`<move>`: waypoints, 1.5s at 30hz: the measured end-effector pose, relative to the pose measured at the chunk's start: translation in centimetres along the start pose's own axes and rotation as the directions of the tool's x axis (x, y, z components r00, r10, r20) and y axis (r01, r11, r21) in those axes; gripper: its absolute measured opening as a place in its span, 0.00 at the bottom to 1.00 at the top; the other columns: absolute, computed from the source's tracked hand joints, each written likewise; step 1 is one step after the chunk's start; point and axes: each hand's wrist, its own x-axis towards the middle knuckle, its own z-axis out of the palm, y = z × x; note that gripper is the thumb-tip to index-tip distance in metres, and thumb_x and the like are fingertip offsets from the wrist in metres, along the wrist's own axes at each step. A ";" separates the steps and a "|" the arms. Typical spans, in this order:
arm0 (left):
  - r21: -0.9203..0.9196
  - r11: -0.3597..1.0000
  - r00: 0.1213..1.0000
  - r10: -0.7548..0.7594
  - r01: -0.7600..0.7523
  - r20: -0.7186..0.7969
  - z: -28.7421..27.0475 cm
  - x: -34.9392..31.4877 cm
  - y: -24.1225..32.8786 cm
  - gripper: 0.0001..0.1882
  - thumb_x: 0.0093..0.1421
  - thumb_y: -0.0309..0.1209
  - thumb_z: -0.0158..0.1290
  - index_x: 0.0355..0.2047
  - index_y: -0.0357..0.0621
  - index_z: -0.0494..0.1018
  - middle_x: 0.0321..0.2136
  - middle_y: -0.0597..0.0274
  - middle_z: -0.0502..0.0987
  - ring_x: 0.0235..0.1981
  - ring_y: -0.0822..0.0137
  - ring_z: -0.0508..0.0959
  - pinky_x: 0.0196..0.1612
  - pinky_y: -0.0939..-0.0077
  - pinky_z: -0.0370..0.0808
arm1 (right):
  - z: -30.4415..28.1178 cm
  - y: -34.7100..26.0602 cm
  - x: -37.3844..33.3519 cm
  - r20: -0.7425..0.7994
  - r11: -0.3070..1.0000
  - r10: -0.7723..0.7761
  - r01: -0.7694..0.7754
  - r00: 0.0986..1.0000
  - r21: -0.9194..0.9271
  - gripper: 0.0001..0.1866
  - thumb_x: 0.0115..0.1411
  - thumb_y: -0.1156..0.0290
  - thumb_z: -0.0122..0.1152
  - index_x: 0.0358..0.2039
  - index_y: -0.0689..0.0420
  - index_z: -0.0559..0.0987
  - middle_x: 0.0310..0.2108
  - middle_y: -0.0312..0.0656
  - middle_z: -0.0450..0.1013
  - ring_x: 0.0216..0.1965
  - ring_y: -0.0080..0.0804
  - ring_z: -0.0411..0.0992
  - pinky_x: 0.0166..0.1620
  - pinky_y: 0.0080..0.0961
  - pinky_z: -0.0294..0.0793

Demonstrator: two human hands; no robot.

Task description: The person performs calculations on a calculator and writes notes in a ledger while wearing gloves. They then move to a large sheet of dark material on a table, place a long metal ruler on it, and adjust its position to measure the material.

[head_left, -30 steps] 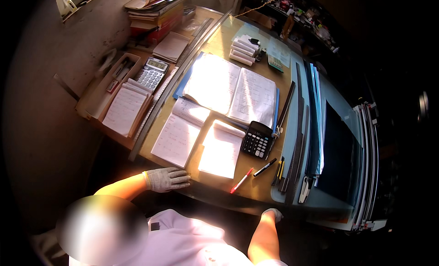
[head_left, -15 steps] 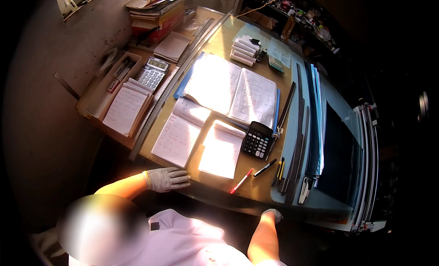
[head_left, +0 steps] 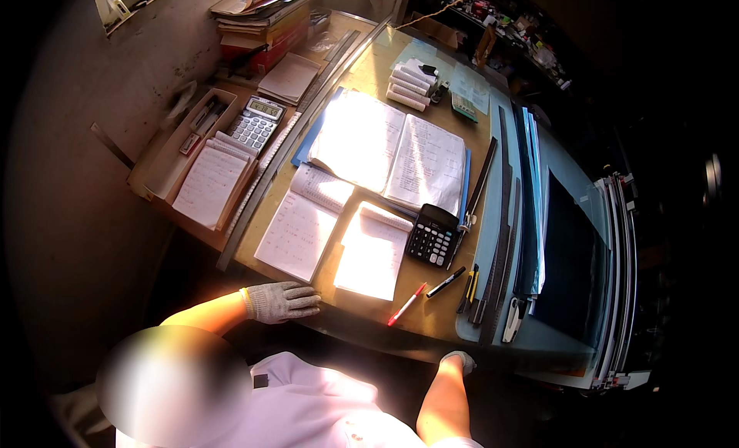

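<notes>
My left hand (head_left: 282, 302), in a grey knit glove, lies flat at the table's near edge with its fingers stretched out and nothing in them. Just beyond it is an open notepad (head_left: 296, 236) with handwriting. Beside that rests a second notepad (head_left: 371, 255), bright with sunlight. My right hand (head_left: 459, 362), also gloved, is at the near edge further right; its fingers are hidden. Closest to it on the table are a red-and-white pen (head_left: 407, 305), a black marker (head_left: 446, 282) and a yellow-and-black cutter knife (head_left: 469, 288). A black calculator (head_left: 432, 236) sits beyond them.
An open ledger (head_left: 427, 162) on a blue folder fills the table's middle. Long dark strips (head_left: 500, 248) and blue sheets (head_left: 531, 209) lie at right, near a white-and-black hand tool (head_left: 513, 321). At left, a silver calculator (head_left: 255, 126) stands by a cardboard tray (head_left: 171, 171).
</notes>
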 end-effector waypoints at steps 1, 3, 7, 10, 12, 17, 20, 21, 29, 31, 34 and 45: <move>0.000 1.000 1.000 0.001 -0.001 -0.001 0.0 0.0 0.0 0.42 0.52 0.36 0.62 0.69 0.47 0.64 0.69 0.52 0.64 0.69 0.53 0.65 0.67 0.53 0.68 | 0.0 0.0 0.0 0.002 1.000 -0.004 0.004 1.000 0.001 0.28 0.74 0.55 0.37 0.60 0.62 0.76 0.54 0.51 0.79 0.57 0.40 0.78 0.61 0.40 0.75; 0.001 1.000 1.000 0.004 -0.004 -0.002 -0.1 0.0 0.0 0.42 0.52 0.36 0.62 0.69 0.47 0.64 0.69 0.52 0.64 0.69 0.53 0.65 0.67 0.53 0.68 | 0.0 -0.1 0.0 0.010 1.000 -0.008 0.008 1.000 0.000 0.29 0.74 0.55 0.38 0.60 0.62 0.76 0.55 0.51 0.78 0.57 0.40 0.77 0.61 0.40 0.75; -0.003 1.000 1.000 0.003 -0.003 -0.009 0.0 0.0 0.0 0.42 0.53 0.35 0.61 0.69 0.46 0.64 0.68 0.52 0.65 0.69 0.53 0.66 0.67 0.53 0.68 | -0.1 0.0 -0.2 0.021 1.000 -0.015 0.015 1.000 0.002 0.29 0.73 0.54 0.39 0.61 0.62 0.76 0.56 0.52 0.77 0.58 0.40 0.77 0.60 0.41 0.76; -0.005 1.000 1.000 0.006 -0.006 -0.008 -0.3 0.0 -0.1 0.41 0.53 0.35 0.61 0.69 0.47 0.64 0.68 0.52 0.65 0.69 0.53 0.66 0.67 0.53 0.68 | -0.2 0.1 -0.1 0.026 1.000 -0.021 0.021 0.999 0.005 0.29 0.73 0.53 0.39 0.61 0.62 0.75 0.57 0.52 0.77 0.59 0.41 0.76 0.60 0.41 0.76; -0.009 1.000 1.000 0.012 -0.012 -0.009 -0.2 0.0 -0.1 0.41 0.53 0.35 0.61 0.69 0.47 0.64 0.68 0.52 0.65 0.69 0.52 0.66 0.67 0.53 0.68 | -0.3 0.3 -0.2 0.029 1.000 -0.022 0.022 0.999 0.008 0.29 0.73 0.53 0.39 0.61 0.62 0.75 0.58 0.52 0.76 0.60 0.41 0.76 0.60 0.42 0.76; 0.007 1.000 1.000 0.001 -0.001 -0.017 -0.6 -0.1 0.0 0.40 0.54 0.37 0.60 0.68 0.48 0.65 0.68 0.53 0.65 0.68 0.52 0.67 0.66 0.53 0.70 | -0.9 0.3 -0.7 0.044 0.999 -0.042 0.041 0.998 0.015 0.30 0.73 0.52 0.40 0.62 0.61 0.74 0.59 0.52 0.75 0.61 0.41 0.75 0.59 0.42 0.76; 0.017 1.000 1.000 -0.004 0.004 -0.009 -0.5 0.0 0.0 0.40 0.53 0.39 0.61 0.68 0.49 0.66 0.68 0.54 0.65 0.67 0.52 0.68 0.66 0.53 0.70 | -1.7 0.7 -0.8 0.058 0.998 -0.063 0.062 0.996 0.024 0.30 0.72 0.51 0.41 0.62 0.61 0.74 0.60 0.53 0.75 0.62 0.41 0.74 0.59 0.43 0.76; 0.016 1.000 1.000 -0.004 0.004 -0.002 -0.5 0.2 0.0 0.41 0.53 0.39 0.61 0.68 0.50 0.66 0.68 0.54 0.65 0.67 0.52 0.68 0.66 0.53 0.70 | -2.1 0.5 -1.1 0.071 0.996 -0.081 0.079 0.994 0.036 0.30 0.72 0.51 0.41 0.62 0.61 0.73 0.61 0.53 0.74 0.62 0.41 0.74 0.59 0.43 0.77; 0.009 0.999 0.999 -0.049 0.049 0.009 -1.9 0.5 0.6 0.36 0.52 0.36 0.60 0.64 0.47 0.70 0.64 0.53 0.70 0.64 0.52 0.71 0.66 0.54 0.69 | -14.2 -3.8 -15.2 -0.428 0.586 -0.630 0.758 0.648 0.286 0.25 0.70 0.64 0.55 0.64 0.58 0.68 0.62 0.58 0.68 0.60 0.58 0.69 0.58 0.49 0.73; -0.004 0.999 0.999 -0.044 0.044 0.032 -2.1 0.8 0.4 0.34 0.52 0.35 0.60 0.62 0.47 0.72 0.64 0.53 0.71 0.64 0.52 0.71 0.66 0.54 0.70 | -15.5 -6.1 -20.3 -0.437 0.004 -0.872 0.897 0.219 0.442 0.23 0.70 0.67 0.53 0.62 0.63 0.70 0.60 0.59 0.69 0.61 0.58 0.69 0.62 0.47 0.70; -0.002 0.999 0.999 -0.037 0.037 0.013 -2.8 1.5 0.4 0.31 0.52 0.34 0.59 0.59 0.47 0.75 0.62 0.54 0.73 0.62 0.52 0.73 0.65 0.55 0.71 | -15.7 -9.5 -26.7 -0.235 -0.324 -0.940 0.858 -0.246 0.399 0.24 0.68 0.70 0.55 0.63 0.61 0.72 0.64 0.52 0.69 0.63 0.53 0.68 0.66 0.44 0.66; 0.025 0.999 1.000 -0.024 0.024 0.003 -1.4 1.2 -0.2 0.34 0.49 0.37 0.62 0.60 0.51 0.74 0.60 0.55 0.74 0.61 0.52 0.74 0.64 0.53 0.72 | -10.2 -14.8 -28.9 -0.022 -0.329 -0.939 0.877 -0.343 0.350 0.28 0.69 0.62 0.54 0.67 0.56 0.68 0.69 0.48 0.64 0.71 0.51 0.58 0.72 0.51 0.53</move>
